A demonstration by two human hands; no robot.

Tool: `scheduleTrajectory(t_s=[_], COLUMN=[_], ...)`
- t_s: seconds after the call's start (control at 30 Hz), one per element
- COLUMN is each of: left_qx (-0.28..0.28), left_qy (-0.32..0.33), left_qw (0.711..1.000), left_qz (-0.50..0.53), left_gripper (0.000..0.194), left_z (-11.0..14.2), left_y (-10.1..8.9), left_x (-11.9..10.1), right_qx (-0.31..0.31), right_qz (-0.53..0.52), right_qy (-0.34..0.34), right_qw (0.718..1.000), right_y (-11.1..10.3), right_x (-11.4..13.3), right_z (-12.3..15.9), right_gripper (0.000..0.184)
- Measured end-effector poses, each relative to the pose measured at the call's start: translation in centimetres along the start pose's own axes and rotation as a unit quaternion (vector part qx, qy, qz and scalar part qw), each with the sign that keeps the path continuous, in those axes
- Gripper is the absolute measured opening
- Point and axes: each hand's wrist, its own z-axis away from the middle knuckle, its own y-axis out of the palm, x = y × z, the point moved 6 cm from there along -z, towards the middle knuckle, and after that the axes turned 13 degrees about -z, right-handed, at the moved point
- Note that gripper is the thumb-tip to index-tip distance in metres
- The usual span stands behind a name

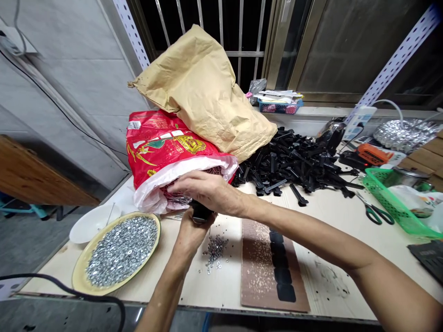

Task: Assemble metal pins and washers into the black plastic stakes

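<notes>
My left hand point(194, 233) is wrapped round a black plastic piece point(200, 213), held upright in front of the bag. My right hand point(212, 191) crosses just above and behind it, palm down, with its fingers stretched left over the mouth of a red bag point(166, 143). Its thumb is hidden. Inside the white-lined mouth are many thin reddish-brown and metallic pins point(214, 170), too small to name exactly. A little pile of small metal washers and dark bits point(216, 249) lies below my hands. To the left stands a yellow dish point(155, 235) full of metal washers point(122, 249).
A brown paper sack point(211, 92) leans over the red bag. Behind my right arm is a heap of black plastic pieces point(294, 159). A brown board point(256, 286) bears black squares point(284, 275). Scissors point(375, 212), a green basket point(398, 212) and a white bowl point(88, 226) surround the work area.
</notes>
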Motion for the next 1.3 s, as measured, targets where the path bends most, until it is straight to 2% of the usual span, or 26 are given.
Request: scheduleTrajectory(t_s=[0.07,0.13,0.2,0.23,0.27,0.33,0.37,0.4,0.47,0.57,0.63,0.67,0.7,0.77,0.83,0.87,0.9,0.97,1.03,1.17,1.3], left_qx=[-0.023,-0.06,-0.09,-0.103,-0.115,-0.123,-0.118,-0.11,-0.085,-0.068,-0.055,-0.045,-0.034,-0.014,-0.001,0.004,0.009,0.013,0.011,0.018,0.042], left_qy=[-0.024,-0.044,-0.048,-0.044,-0.039,-0.043,-0.052,-0.061,-0.08,-0.114,-0.132,-0.133,-0.133,-0.136,-0.133,-0.13,-0.123,-0.11,-0.1,-0.079,-0.064], left_qw=[0.998,0.992,0.988,0.986,0.985,0.986,0.988,0.99,0.991,0.988,0.986,0.986,0.986,0.985,0.984,0.984,0.983,0.984,0.986,0.991,0.988], left_qz=[0.06,0.102,0.119,0.122,0.121,0.1,0.083,0.068,0.058,0.077,0.08,0.085,0.093,0.108,0.12,0.126,0.133,0.14,0.132,0.108,0.132], left_gripper=[0.046,0.05,0.053,0.053,0.053,0.05,0.049,0.049,0.048,0.048,0.045,0.044,0.044,0.043,0.044,0.043,0.043,0.041,0.039,0.034,0.036], left_z=[0.6,1.3,1.8,2.1,2.2,2.3,2.2,2.1,1.7,1.3,1.0,0.8,0.7,0.3,0.0,-0.2,-0.3,-0.5,-0.4,0.0,-0.1], left_y=[-0.6,-1.7,-2.9,-3.4,-3.9,-4.2,-4.2,-4.0,-3.5,-2.9,-2.5,-2.2,-2.0,-1.3,-0.7,-0.4,-0.1,0.2,0.3,0.4,1.0], left_x=[-0.2,-0.3,-0.5,-0.7,-0.8,-0.7,-0.6,-0.4,-0.1,0.4,0.7,0.8,1.0,1.5,1.9,2.0,2.0,1.5,0.7,-1.0,-1.9], right_qx=[-0.078,-0.163,-0.183,-0.142,-0.073,0.058,0.099,0.125,0.139,0.134,0.127,0.107,0.06,-0.111,-0.308,-0.365,-0.385,-0.375,-0.344,-0.282,-0.185], right_qz=[-0.013,0.005,0.056,0.094,0.135,0.219,0.245,0.262,0.268,0.249,0.235,0.227,0.212,0.146,0.029,-0.031,-0.084,-0.159,-0.184,-0.119,-0.062], right_qy=[0.017,0.059,0.115,0.14,0.162,0.179,0.178,0.173,0.16,0.133,0.116,0.112,0.113,0.129,0.146,0.148,0.151,0.154,0.155,0.158,0.137], right_qw=[0.997,0.985,0.975,0.975,0.975,0.957,0.948,0.941,0.94,0.95,0.957,0.961,0.969,0.975,0.94,0.919,0.907,0.9,0.908,0.939,0.971], right_y=[-1.4,-3.3,-4.0,-3.5,-2.3,0.4,1.7,2.7,4.0,4.4,3.8,3.2,2.3,-0.6,-3.4,-4.2,-4.4,-4.3,-3.8,-2.9,-2.9], right_x=[-1.2,-3.1,-5.7,-7.1,-8.5,-10.8,-11.8,-12.5,-13.5,-14.0,-13.7,-13.2,-12.5,-10.3,-7.7,-6.4,-5.3,-3.3,-2.0,-1.0,-0.2], right_z=[0.4,2.1,4.6,5.9,7.2,9.5,10.3,10.8,11.2,10.8,10.3,10.0,9.6,8.8,8.6,8.4,8.0,7.1,6.4,5.7,4.4], right_gripper=[0.026,0.025,0.02,0.015,0.012,0.012,0.014,0.015,0.017,0.018,0.016,0.015,0.015,0.016,0.016,0.018,0.021,0.021,0.019,0.015,0.008])
